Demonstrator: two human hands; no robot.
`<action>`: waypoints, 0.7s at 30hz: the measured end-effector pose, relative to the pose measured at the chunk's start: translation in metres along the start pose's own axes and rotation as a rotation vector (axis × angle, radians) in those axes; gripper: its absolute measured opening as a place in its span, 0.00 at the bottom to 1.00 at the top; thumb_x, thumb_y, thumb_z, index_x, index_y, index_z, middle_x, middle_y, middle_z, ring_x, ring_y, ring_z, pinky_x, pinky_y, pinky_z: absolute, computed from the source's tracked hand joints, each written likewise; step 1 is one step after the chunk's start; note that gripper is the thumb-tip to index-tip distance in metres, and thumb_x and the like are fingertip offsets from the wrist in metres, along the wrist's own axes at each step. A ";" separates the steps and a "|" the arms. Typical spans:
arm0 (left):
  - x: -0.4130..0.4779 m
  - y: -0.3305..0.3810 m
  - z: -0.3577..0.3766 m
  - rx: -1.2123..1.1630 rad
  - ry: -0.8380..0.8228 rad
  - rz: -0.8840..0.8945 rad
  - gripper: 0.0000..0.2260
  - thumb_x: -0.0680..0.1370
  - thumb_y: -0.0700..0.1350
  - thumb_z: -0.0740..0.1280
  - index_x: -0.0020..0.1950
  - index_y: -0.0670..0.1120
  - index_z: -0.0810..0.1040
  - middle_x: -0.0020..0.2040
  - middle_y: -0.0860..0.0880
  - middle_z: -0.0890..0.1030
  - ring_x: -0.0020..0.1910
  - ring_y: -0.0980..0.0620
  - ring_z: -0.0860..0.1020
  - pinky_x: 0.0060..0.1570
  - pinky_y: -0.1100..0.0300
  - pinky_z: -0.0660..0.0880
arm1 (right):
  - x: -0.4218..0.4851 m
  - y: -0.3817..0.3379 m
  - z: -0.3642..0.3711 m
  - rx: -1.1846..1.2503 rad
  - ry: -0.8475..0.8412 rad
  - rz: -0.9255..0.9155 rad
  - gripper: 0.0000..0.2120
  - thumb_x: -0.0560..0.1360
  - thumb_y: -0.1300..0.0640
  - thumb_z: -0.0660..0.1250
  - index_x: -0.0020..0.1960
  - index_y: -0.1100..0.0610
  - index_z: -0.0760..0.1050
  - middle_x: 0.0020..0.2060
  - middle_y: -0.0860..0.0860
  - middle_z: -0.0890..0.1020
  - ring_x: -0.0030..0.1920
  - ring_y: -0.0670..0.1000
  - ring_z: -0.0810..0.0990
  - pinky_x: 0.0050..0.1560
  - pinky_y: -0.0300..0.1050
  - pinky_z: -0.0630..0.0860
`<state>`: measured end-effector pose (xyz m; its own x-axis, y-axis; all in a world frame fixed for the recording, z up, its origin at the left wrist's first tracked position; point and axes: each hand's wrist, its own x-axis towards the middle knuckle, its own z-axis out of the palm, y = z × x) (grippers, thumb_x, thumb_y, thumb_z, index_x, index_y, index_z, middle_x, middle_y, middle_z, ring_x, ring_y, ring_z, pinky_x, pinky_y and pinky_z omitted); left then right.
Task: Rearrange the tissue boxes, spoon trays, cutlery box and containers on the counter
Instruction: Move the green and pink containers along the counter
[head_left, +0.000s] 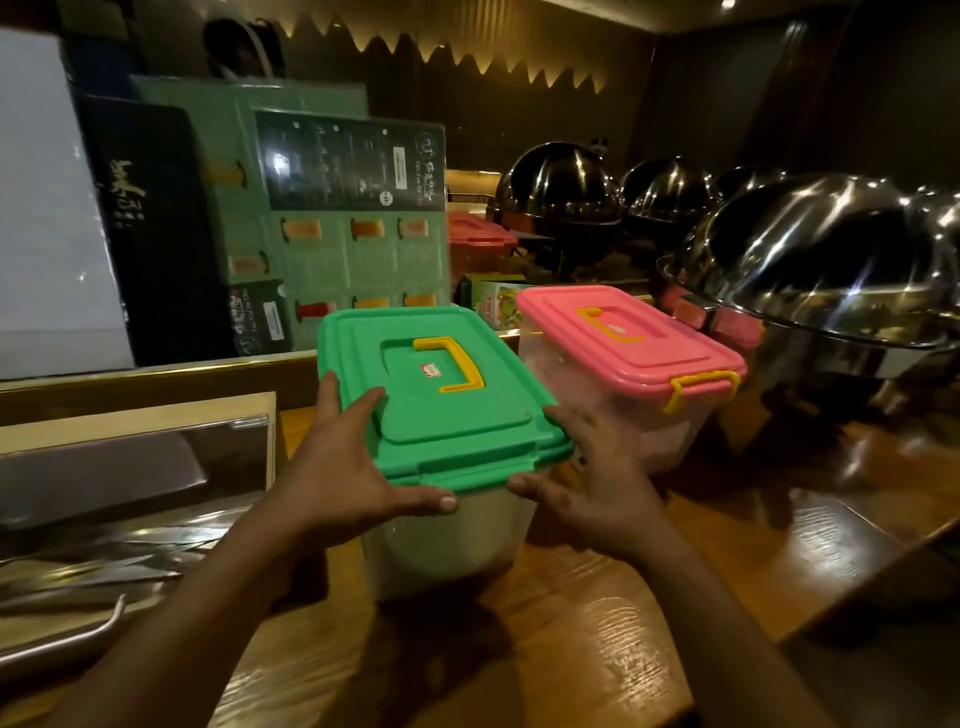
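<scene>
A clear plastic container with a green lid (441, 395) and a yellow handle stands on the wooden counter (597, 623) in the middle. My left hand (337, 467) grips its left front corner, thumb along the lid's front edge. My right hand (587, 478) holds its right front corner. Right beside it, touching or nearly touching, stands a similar container with a pink lid (628, 338) and yellow clasp. A colourful tissue box (498, 301) sits behind the two. A metal cutlery box (119, 499) with an open clear flap lies at the left.
Shiny domed chafing dishes (831, 275) line the right side and back. Another red-lidded container (478, 234) stands further back. Green menu boards (332, 223) and black boxes (156, 223) lean against the raised ledge at the back left. The counter's edge drops off at the lower right.
</scene>
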<state>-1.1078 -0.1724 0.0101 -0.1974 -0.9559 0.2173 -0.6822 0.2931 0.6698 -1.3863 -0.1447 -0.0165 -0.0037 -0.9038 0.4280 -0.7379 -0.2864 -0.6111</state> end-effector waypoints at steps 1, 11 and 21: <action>0.003 0.002 0.002 0.009 -0.001 -0.001 0.69 0.45 0.73 0.77 0.81 0.48 0.57 0.80 0.57 0.43 0.77 0.47 0.58 0.68 0.59 0.56 | 0.002 0.003 0.000 -0.016 0.016 -0.018 0.48 0.60 0.25 0.69 0.71 0.53 0.71 0.66 0.50 0.72 0.66 0.47 0.71 0.67 0.41 0.70; 0.046 0.027 0.037 -0.024 0.032 -0.041 0.72 0.43 0.75 0.76 0.81 0.48 0.56 0.80 0.56 0.38 0.79 0.45 0.54 0.73 0.53 0.59 | 0.040 0.050 -0.013 -0.356 0.027 -0.038 0.43 0.66 0.21 0.57 0.71 0.48 0.70 0.68 0.52 0.72 0.69 0.54 0.68 0.69 0.57 0.68; 0.076 0.036 0.061 -0.028 0.061 -0.039 0.73 0.41 0.77 0.74 0.80 0.47 0.58 0.80 0.57 0.39 0.79 0.44 0.56 0.74 0.46 0.63 | 0.056 0.066 -0.028 -0.560 0.006 -0.017 0.49 0.67 0.19 0.41 0.75 0.48 0.65 0.76 0.51 0.65 0.78 0.54 0.55 0.77 0.59 0.47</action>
<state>-1.1902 -0.2352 0.0076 -0.1268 -0.9642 0.2328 -0.6683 0.2564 0.6983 -1.4542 -0.2052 -0.0143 0.0085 -0.8984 0.4391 -0.9836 -0.0865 -0.1580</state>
